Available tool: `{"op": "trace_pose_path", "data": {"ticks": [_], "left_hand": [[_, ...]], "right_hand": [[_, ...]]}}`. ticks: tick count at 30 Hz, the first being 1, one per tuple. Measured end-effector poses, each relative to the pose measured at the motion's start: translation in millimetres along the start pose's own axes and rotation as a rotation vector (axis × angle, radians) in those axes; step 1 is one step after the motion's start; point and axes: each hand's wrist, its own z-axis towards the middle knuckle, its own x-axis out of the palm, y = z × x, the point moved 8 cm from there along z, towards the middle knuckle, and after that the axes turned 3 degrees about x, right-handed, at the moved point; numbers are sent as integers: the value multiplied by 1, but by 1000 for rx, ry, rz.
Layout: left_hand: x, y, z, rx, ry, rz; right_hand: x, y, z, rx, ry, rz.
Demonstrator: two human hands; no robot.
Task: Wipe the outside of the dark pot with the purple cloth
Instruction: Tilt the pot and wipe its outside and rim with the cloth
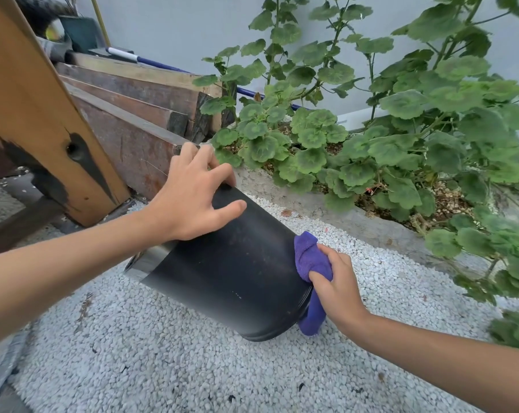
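The dark pot [228, 272] lies tilted on its side on white gravel, its rim end toward the lower right. My left hand [192, 195] rests over the pot's upper end, fingers spread and curved over its edge, steadying it. My right hand [335, 281] grips the bunched purple cloth [309, 257] and presses it against the pot's right side near the rim. A tail of the cloth hangs down past the rim to the gravel.
White gravel [169, 347] covers the ground. A concrete planter edge [326, 204] with leafy green plants [401, 138] runs behind and to the right. Stacked wooden planks [133, 93] and a slanted wooden beam [43, 114] stand at the left.
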Motion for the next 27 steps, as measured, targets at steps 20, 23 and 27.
{"op": "trace_pose_path", "data": {"ticks": [20,23,27], "left_hand": [[10,8,-26,24,135,42],[8,1,-28,46,111,30],[7,-14,-31,88,94,38]], "right_hand": [[18,38,29,-87,148,-89],[17,43,48,40,164,-104],[24,43,71,223,339,-146]]}}
